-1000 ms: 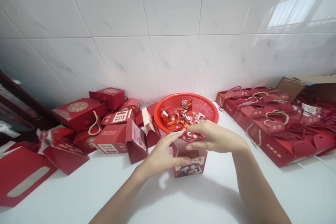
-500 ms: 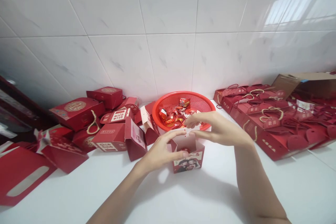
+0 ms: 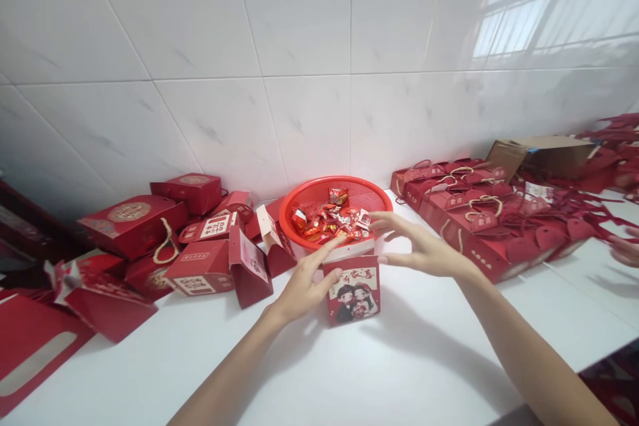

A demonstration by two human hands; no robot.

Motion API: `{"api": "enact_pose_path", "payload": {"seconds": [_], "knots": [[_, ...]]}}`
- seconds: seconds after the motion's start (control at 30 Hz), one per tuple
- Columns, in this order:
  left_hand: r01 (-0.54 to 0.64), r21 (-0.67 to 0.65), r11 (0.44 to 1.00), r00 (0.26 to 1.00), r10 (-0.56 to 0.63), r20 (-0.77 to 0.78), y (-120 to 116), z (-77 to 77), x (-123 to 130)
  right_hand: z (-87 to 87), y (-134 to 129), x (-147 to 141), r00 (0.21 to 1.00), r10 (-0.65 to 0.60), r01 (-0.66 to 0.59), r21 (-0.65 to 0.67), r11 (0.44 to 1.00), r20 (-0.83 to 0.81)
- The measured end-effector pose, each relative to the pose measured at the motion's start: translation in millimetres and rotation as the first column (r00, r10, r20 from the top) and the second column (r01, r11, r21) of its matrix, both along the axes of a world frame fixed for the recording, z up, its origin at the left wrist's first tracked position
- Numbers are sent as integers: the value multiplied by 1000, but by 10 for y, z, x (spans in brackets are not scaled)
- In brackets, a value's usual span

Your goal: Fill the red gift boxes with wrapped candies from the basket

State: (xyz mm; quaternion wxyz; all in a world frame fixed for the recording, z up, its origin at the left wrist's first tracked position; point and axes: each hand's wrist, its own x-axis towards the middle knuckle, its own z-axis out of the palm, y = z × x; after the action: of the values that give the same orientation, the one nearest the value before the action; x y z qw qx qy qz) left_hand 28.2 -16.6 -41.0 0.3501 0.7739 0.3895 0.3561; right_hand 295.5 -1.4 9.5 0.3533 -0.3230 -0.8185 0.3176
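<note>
L hand [image 3: 304, 285] has its thumb on the box's [image 3: 353, 299] upper L corner, grip unclear, R hand [image 3: 419, 247] spread w/ thumb at its R corner, box upright on counter [image 3: 309, 376] nr basket [image 3: 285, 218], step prob. closing up, next calling for light, even pressure.

Our right hand [image 3: 424, 247] has parted from the red packet it held a second ago and opened beside our box [image 3: 354, 306], whose whole lettered front [image 3: 360, 278] now shows. Another person's hand [image 3: 626, 249] has appeared at the far right.
</note>
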Motion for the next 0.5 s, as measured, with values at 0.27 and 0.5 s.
{"api": "enact_pose_path", "payload": {"seconds": [0.27, 0.5], "knots": [[-76, -85, 993, 967, 94, 235, 3, -96, 252, -525, -99, -50, 963, 51, -134, -307, 942, -263], [-135, -138, 981, 944, 170, 282, 27, -148, 302, -812, -42, -186, 866, -87, -160, -439, 884, -492]]}}
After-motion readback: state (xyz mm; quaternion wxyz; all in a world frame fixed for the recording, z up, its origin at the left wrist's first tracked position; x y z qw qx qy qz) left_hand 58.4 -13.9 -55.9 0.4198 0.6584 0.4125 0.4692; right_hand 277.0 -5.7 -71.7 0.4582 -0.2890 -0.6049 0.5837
